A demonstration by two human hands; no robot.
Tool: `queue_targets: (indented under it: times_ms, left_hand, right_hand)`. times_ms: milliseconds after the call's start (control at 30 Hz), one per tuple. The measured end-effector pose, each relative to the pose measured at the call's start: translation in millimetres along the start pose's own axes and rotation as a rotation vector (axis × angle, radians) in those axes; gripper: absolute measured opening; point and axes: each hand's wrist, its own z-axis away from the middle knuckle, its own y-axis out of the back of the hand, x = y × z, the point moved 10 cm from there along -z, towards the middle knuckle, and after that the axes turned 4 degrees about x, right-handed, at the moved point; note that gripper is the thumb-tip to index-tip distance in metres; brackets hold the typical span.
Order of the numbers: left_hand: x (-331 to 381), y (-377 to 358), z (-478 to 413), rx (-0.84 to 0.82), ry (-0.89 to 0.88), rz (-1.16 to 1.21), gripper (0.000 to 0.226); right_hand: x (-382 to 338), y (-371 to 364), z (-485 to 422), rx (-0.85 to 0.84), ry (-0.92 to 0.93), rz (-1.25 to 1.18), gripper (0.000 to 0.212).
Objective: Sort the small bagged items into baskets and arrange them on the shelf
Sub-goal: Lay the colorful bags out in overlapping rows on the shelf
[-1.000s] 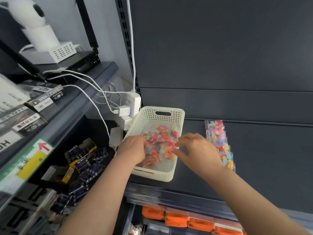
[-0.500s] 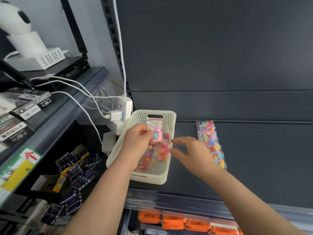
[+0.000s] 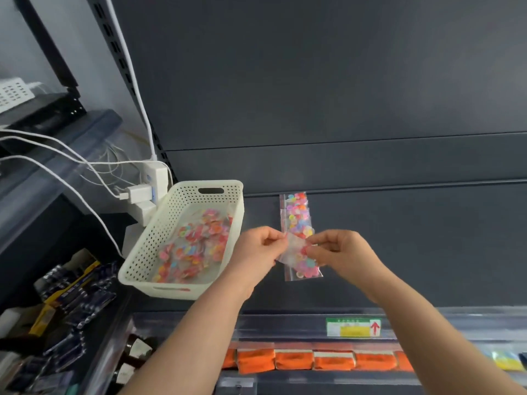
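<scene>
Held bag (image 3: 293,250): small clear pouch of coloured pieces, centre of frame, pinched between both hands just above the shelf (image 3: 413,252).
- Left hand (image 3: 256,249): thumb and fingers curled, nipping the bag's left edge.
- Right hand (image 3: 339,249): fingers curled, nipping the bag's right edge.
- Axis: the bag appears stretched left to right between the two pinches. It is crumpled, so its true long axis cannot be told.

Row of bags (image 3: 296,212): lies flat on the shelf directly under the held bag, long axis running up and down the frame.

Basket (image 3: 148,252): cream, perforated, left of centre. It holds a loose heap of like bags (image 3: 194,246). It lies to the left of the held bag, with the left hand nearer to it.

Hard to make out:
- The held bag overlaps the row beneath. Their outlines merge, and the lowest bag by the right thumb may belong to either.
- Fingertips are partly hidden behind the plastic.
- The count of bags in row and basket is unreadable.

Judgement: the next placing turns on choosing the row below or the basket to the left.
</scene>
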Motion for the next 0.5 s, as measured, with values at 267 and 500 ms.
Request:
queue_targets:
  times_ms: [267, 500]
  left_hand:
    - [-37, -21, 10, -0.014, 0.108, -0.309, 0.007]
    - [-48, -21, 11, 0.046, 0.063, -0.616, 0.02]
  right_hand:
    - [37, 6, 2, -0.014, -0.022, 0.178, 0.016]
    - [41, 4, -1, 0.093, -0.007, 0.32, 0.021]
